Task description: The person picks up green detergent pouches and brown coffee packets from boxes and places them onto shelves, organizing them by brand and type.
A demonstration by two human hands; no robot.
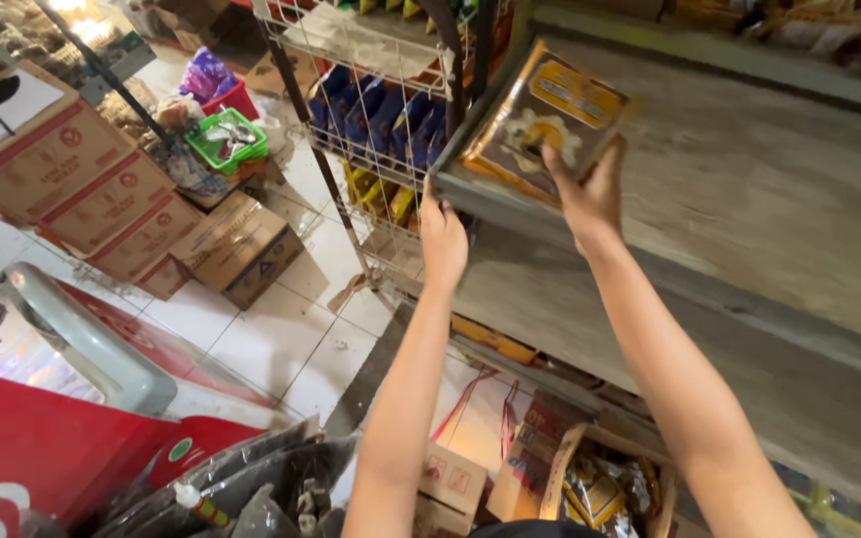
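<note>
Both my arms reach up to a bare grey wooden shelf (749, 189). A flat brown and gold packet (535, 120) lies at the shelf's left front corner. My right hand (590, 194) presses on the packet's lower edge, fingers over it. My left hand (442, 239) grips the shelf's left front edge just below the packet's corner, and whether it touches the packet I cannot tell.
A white wire rack (371, 110) with blue and yellow packets stands left of the shelf. Stacked cardboard boxes (102, 189) and a green basket (226, 139) sit on the tiled floor. A red chest freezer (62, 399) is at lower left. An open box of packets (590, 488) lies below.
</note>
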